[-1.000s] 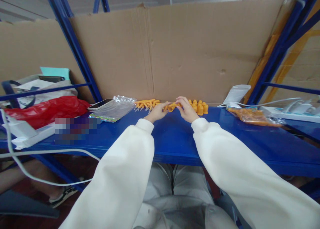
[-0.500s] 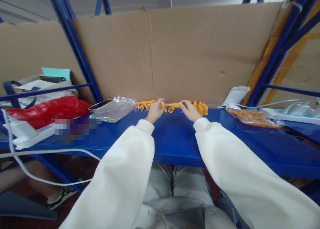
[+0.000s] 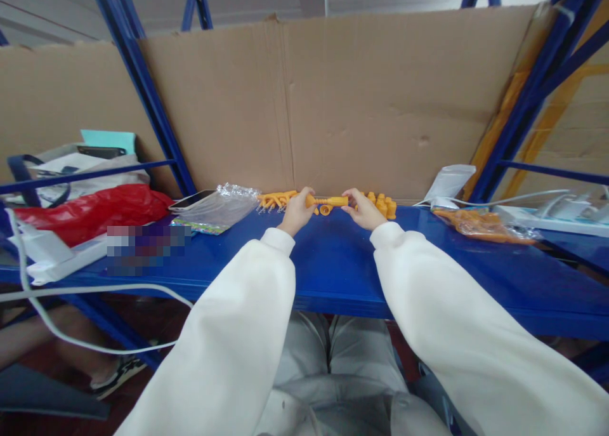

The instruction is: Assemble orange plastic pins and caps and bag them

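Observation:
My left hand [image 3: 297,212] is closed around the left end of an orange plastic rod [image 3: 337,201] with a ridged, screw-like stretch near that hand. At the rod's right end, the thumb and fingers of my right hand [image 3: 364,211] close around its tip. The rod lies level between both hands, just above the blue shelf. Below it rests a small orange ring-shaped piece [image 3: 325,210]. Branching orange pieces [image 3: 276,200] with thin wire-like bits lie left of my left hand. Chunky orange blocks [image 3: 383,205] stand behind and right of my right hand, partly hidden by it.
The blue shelf [image 3: 333,264] backs onto a cardboard sheet [image 3: 380,106]. Leftward lie a clear plastic bag [image 3: 228,206], a phone [image 3: 193,200], a red bag [image 3: 99,211] and a white power strip [image 3: 71,261]. Rightward are a bag of orange parts [image 3: 488,225] and white cables [image 3: 514,199].
My right hand has shifted slightly right along the rod, with its thumb and fingers a little farther apart. My left hand keeps its hold, nearly still.

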